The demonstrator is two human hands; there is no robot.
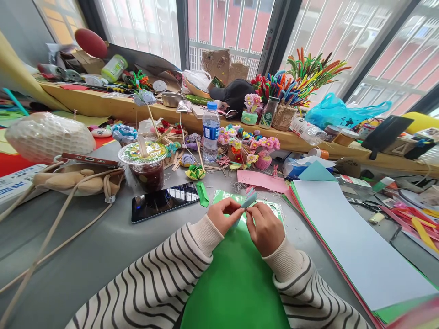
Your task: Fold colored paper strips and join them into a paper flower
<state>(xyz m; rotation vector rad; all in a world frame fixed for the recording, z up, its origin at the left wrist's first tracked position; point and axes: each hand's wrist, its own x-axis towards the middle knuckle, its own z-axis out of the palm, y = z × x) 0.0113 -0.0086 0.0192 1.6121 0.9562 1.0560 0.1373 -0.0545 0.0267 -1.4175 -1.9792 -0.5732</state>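
Observation:
My left hand (223,214) pinches a small piece of folded light-blue paper (250,198) between thumb and fingers. From the other side my right hand (266,229) grips the same paper low down, its fingertips almost touching the left ones. The paper's pointed top rises above both hands, while its lower part is mostly hidden by the fingers. Beneath my hands lies a shiny green sheet (236,283). A folded strip of green paper (202,194) rests to the left of my hands, beside a tablet (164,202).
A lidded drink cup (147,176) and a water bottle (211,132) stand behind the tablet. Stacked coloured paper (360,233) lies at the right, near scissors (363,202). Craft flowers (250,144) line the back, below a cluttered ledge (164,106). A corded bag (82,180) sits at the left.

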